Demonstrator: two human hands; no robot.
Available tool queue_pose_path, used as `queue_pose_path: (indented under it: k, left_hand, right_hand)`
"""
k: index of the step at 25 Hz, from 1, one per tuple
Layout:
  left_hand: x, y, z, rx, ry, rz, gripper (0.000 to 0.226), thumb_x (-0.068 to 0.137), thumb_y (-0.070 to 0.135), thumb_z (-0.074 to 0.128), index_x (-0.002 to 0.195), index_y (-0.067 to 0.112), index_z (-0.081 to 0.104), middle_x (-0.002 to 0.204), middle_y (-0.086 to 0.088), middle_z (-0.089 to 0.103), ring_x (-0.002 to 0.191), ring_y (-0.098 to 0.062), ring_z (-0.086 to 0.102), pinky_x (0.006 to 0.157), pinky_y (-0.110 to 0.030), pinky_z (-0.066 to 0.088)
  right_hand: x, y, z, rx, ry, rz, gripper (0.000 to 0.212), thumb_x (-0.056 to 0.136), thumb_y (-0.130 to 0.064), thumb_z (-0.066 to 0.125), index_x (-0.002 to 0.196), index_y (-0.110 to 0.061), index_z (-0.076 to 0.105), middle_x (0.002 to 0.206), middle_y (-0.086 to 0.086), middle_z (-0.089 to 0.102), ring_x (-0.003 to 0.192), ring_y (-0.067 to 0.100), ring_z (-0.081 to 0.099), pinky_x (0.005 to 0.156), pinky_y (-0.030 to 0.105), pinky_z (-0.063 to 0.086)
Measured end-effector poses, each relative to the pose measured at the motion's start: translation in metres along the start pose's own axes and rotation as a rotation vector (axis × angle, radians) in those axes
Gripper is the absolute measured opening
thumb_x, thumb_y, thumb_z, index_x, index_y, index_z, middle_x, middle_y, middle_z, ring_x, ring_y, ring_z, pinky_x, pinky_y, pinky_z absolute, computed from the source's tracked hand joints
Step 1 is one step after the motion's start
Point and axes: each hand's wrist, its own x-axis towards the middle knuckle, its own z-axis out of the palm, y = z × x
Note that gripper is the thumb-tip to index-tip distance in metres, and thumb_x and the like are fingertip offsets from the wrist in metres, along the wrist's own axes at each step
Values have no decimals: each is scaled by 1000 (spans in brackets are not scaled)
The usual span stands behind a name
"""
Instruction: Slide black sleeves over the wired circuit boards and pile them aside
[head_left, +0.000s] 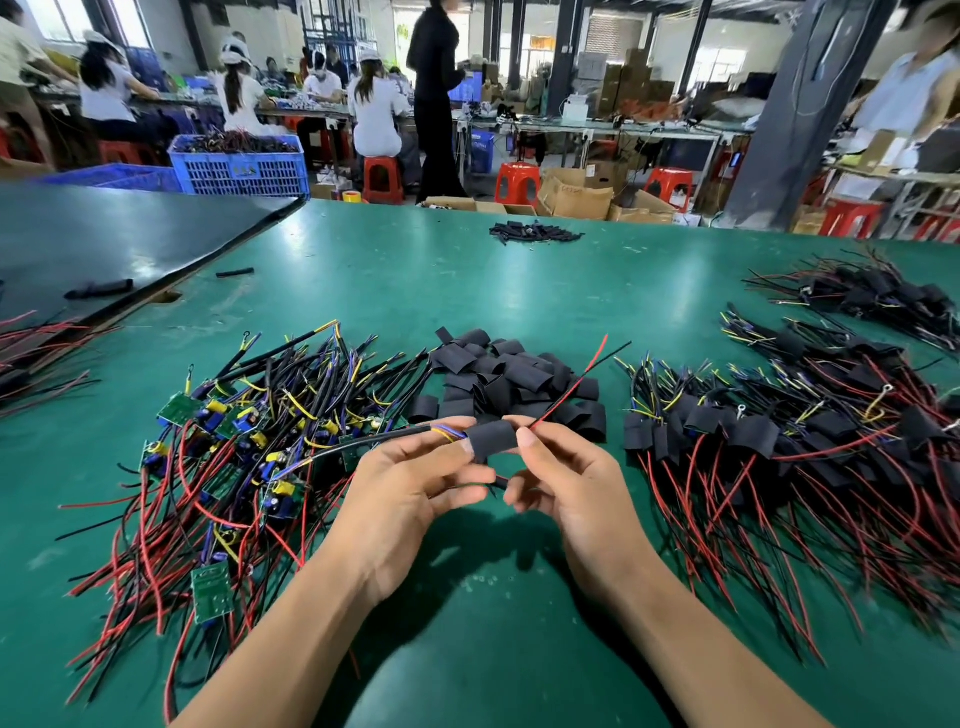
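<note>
Between my two hands I hold one wired board with a black sleeve (492, 438) covering it; the board itself is hidden inside. My left hand (410, 491) grips the sleeve's left end, where blue and yellow wires come out. My right hand (566, 488) pinches the right end, where a red wire (571, 384) and a black wire run up and away. A heap of bare green circuit boards with wires (239, 441) lies to the left. Loose black sleeves (514, 374) are piled just beyond my hands. Sleeved boards (769, 441) lie heaped on the right.
The green table (467, 623) reaches to a far edge with another small pile of sleeves (535, 232). More sleeved boards (878, 296) lie at the far right. A dark panel (104, 244) covers the left corner. Blue crates, red stools and several seated people fill the background.
</note>
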Motion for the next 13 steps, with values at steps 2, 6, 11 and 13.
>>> queue_pose_path:
  k: [2,6,11,13]
  left_hand:
    - [2,0,-1,-16,31,11,33,70,15,72,102,5,72,74,-13,70,66,-21,71,59,-25,58]
    - [3,-4,-1,-12,76,43,20,70,14,75,88,5,75,78,-16,72,70,-23,73,61,-24,58]
    - [5,-3,-5,-6,101,34,22,73,12,75,91,0,74,90,-21,75,76,-26,74,64,-24,59]
    - [5,-4,-7,-4,106,20,20,74,9,75,92,-1,74,90,-23,74,75,-26,74,64,-25,59]
  right_hand:
    - [1,0,-2,-39,36,-12,12,93,-17,65,92,-18,77,71,5,68,53,18,59,53,24,48]
    - [1,1,-3,-65,70,-31,11,94,-9,65,88,-14,73,68,2,66,52,19,59,51,25,47]
    - [-2,2,-3,-173,48,-65,12,96,-13,64,90,-15,74,78,-1,69,54,19,61,52,26,48]
    - [-4,3,-4,-263,54,-105,6,94,-17,68,91,-16,74,75,-3,69,54,17,61,54,26,48]
